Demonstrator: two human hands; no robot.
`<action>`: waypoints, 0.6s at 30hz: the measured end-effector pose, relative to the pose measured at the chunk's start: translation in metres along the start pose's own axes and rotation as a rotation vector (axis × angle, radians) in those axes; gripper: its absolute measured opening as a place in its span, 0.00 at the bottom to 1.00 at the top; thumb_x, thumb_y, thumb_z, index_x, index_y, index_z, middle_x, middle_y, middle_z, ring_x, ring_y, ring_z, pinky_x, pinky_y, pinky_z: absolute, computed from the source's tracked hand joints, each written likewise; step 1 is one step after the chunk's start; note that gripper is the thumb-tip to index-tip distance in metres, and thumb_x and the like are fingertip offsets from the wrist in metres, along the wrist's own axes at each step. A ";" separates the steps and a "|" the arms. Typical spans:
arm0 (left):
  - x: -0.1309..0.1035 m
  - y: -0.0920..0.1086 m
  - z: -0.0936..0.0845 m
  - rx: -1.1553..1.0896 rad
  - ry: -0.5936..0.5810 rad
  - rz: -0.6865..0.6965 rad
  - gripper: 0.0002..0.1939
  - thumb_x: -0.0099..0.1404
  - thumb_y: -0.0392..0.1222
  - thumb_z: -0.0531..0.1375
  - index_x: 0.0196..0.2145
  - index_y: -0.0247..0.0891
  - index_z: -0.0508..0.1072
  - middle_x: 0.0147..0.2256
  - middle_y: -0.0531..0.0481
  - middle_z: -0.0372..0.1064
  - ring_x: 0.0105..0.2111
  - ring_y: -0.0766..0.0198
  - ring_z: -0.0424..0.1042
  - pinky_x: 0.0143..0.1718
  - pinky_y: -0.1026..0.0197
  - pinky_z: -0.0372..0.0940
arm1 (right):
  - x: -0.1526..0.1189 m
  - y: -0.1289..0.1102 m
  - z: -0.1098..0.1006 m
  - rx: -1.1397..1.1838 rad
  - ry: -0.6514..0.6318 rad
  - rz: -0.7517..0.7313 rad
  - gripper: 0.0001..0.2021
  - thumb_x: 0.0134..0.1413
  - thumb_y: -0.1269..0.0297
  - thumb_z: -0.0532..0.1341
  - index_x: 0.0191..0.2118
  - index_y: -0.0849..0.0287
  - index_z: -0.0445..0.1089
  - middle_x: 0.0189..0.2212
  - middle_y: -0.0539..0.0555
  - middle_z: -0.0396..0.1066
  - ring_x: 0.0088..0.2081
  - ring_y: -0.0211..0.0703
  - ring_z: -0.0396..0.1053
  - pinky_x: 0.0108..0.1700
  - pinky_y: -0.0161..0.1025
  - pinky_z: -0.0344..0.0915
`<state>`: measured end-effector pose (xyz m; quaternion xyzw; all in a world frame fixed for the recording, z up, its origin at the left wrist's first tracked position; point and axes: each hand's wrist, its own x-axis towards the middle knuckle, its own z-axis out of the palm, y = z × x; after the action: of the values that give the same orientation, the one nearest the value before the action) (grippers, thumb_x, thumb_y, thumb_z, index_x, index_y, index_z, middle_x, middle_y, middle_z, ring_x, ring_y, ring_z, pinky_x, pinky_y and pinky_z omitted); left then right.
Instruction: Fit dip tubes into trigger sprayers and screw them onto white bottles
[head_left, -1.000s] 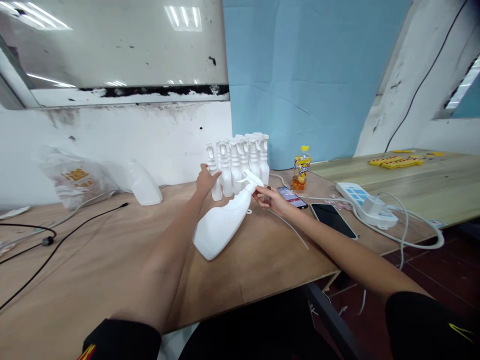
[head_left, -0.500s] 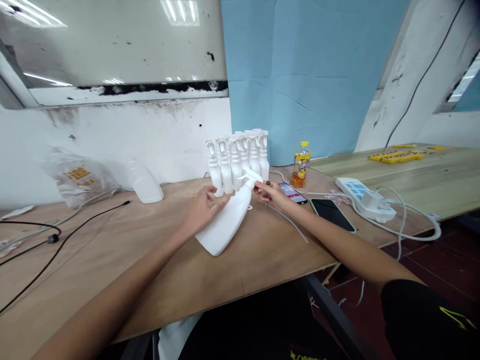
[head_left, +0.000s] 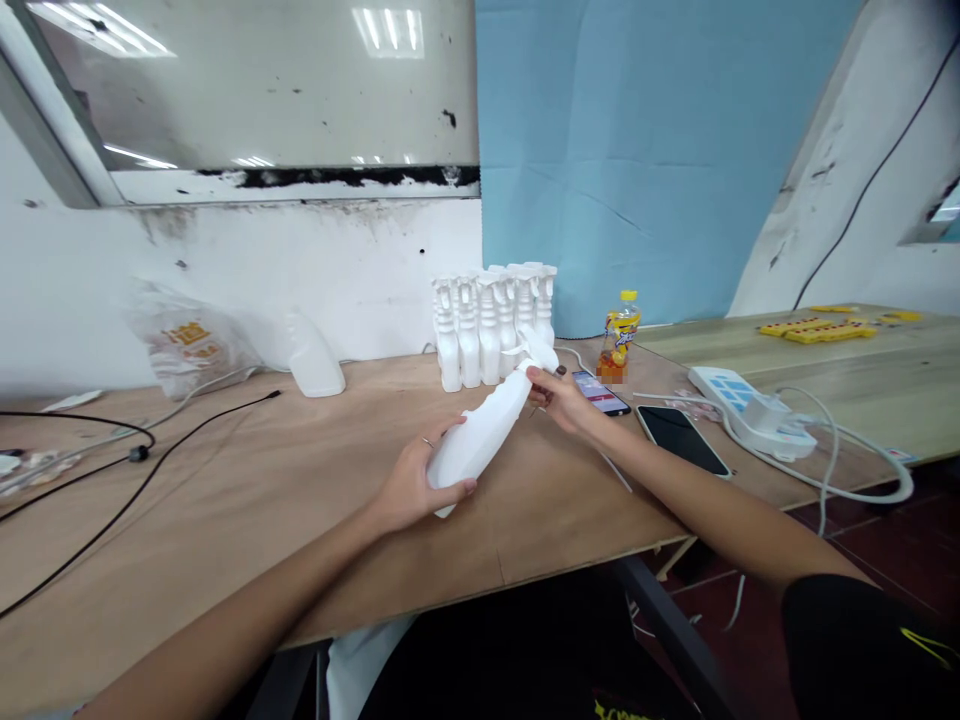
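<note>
A white spray bottle [head_left: 484, 432] is held tilted above the wooden table, its spray head [head_left: 536, 350] up and to the right. My left hand [head_left: 420, 480] wraps round the lower part of the bottle, thumb on the near side. At the neck, just under the spray head, my right hand [head_left: 556, 397] has its fingers closed; a small dark round thing [head_left: 560, 371] shows at those fingers. Behind the held bottle, several white spray bottles [head_left: 469, 345] stand upright in a tight group against the wall.
A white bottle without a spray head [head_left: 313, 358] and a plastic bag [head_left: 191, 345] are at the back left. Black cables [head_left: 150, 480] cross the left side. On the right are a drink bottle [head_left: 619, 335], two phones [head_left: 682, 438] and a power strip [head_left: 742, 408].
My left hand has moved down the bottle and closed round its lower part. The bottle has turned so its narrower side shows. The view has shifted slightly left.
</note>
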<state>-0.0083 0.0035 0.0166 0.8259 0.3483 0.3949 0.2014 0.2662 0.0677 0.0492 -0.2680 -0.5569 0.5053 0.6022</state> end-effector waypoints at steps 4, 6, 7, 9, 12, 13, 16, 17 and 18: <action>0.000 0.003 -0.004 -0.033 -0.003 -0.003 0.42 0.53 0.50 0.70 0.64 0.53 0.63 0.65 0.48 0.60 0.63 0.40 0.61 0.63 0.38 0.58 | -0.001 -0.009 0.004 0.061 -0.009 0.016 0.14 0.43 0.55 0.70 0.33 0.55 0.69 0.27 0.49 0.65 0.26 0.37 0.59 0.27 0.36 0.58; 0.001 0.005 -0.005 0.038 0.002 0.032 0.43 0.53 0.51 0.70 0.65 0.52 0.61 0.66 0.48 0.57 0.65 0.40 0.58 0.66 0.39 0.54 | 0.001 -0.009 0.003 0.119 0.004 0.041 0.16 0.40 0.56 0.72 0.33 0.54 0.68 0.27 0.49 0.66 0.28 0.39 0.61 0.29 0.36 0.60; 0.002 0.005 -0.005 0.066 -0.002 0.043 0.43 0.53 0.52 0.70 0.65 0.52 0.61 0.67 0.48 0.56 0.66 0.40 0.57 0.66 0.39 0.53 | 0.002 -0.008 0.003 0.144 0.015 0.052 0.16 0.39 0.57 0.73 0.32 0.54 0.68 0.27 0.49 0.67 0.28 0.39 0.61 0.29 0.36 0.60; 0.003 0.003 -0.006 0.085 -0.020 0.044 0.43 0.54 0.52 0.69 0.65 0.52 0.60 0.67 0.47 0.55 0.65 0.41 0.57 0.66 0.39 0.53 | 0.004 -0.004 0.001 0.174 0.028 0.063 0.17 0.38 0.59 0.74 0.31 0.54 0.67 0.26 0.48 0.67 0.28 0.38 0.62 0.30 0.35 0.61; 0.004 -0.003 -0.007 0.064 -0.043 0.027 0.42 0.56 0.53 0.68 0.65 0.49 0.59 0.67 0.44 0.56 0.65 0.40 0.58 0.65 0.38 0.54 | 0.005 -0.001 -0.001 0.191 -0.004 0.057 0.16 0.38 0.62 0.73 0.34 0.55 0.69 0.31 0.50 0.71 0.31 0.39 0.65 0.33 0.36 0.62; 0.005 -0.004 -0.008 0.052 -0.048 0.024 0.42 0.56 0.53 0.68 0.65 0.49 0.59 0.67 0.44 0.55 0.65 0.40 0.57 0.65 0.38 0.52 | 0.005 0.000 -0.001 0.197 -0.022 0.061 0.16 0.39 0.62 0.73 0.35 0.55 0.69 0.32 0.51 0.72 0.33 0.40 0.66 0.33 0.36 0.63; 0.006 -0.008 -0.011 -0.060 -0.085 -0.008 0.42 0.55 0.52 0.69 0.64 0.46 0.60 0.67 0.43 0.54 0.66 0.41 0.55 0.66 0.39 0.49 | 0.004 0.002 0.000 0.213 -0.049 0.071 0.17 0.40 0.59 0.74 0.36 0.55 0.71 0.33 0.52 0.74 0.34 0.42 0.67 0.33 0.37 0.63; 0.006 -0.010 -0.012 -0.162 -0.119 -0.031 0.42 0.56 0.52 0.69 0.64 0.45 0.60 0.67 0.42 0.55 0.66 0.41 0.55 0.66 0.39 0.49 | 0.004 0.003 0.000 0.216 -0.045 0.069 0.17 0.39 0.59 0.75 0.35 0.55 0.71 0.33 0.51 0.74 0.34 0.42 0.67 0.33 0.37 0.63; 0.007 -0.012 -0.013 -0.307 -0.162 -0.065 0.42 0.56 0.52 0.68 0.64 0.45 0.60 0.66 0.42 0.56 0.64 0.40 0.58 0.65 0.39 0.50 | 0.004 0.002 0.001 0.222 -0.044 0.063 0.17 0.39 0.60 0.75 0.35 0.55 0.72 0.33 0.51 0.74 0.34 0.42 0.68 0.34 0.37 0.63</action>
<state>-0.0207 0.0175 0.0205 0.8030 0.2930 0.3688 0.3651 0.2641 0.0721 0.0489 -0.2057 -0.5018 0.5883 0.5998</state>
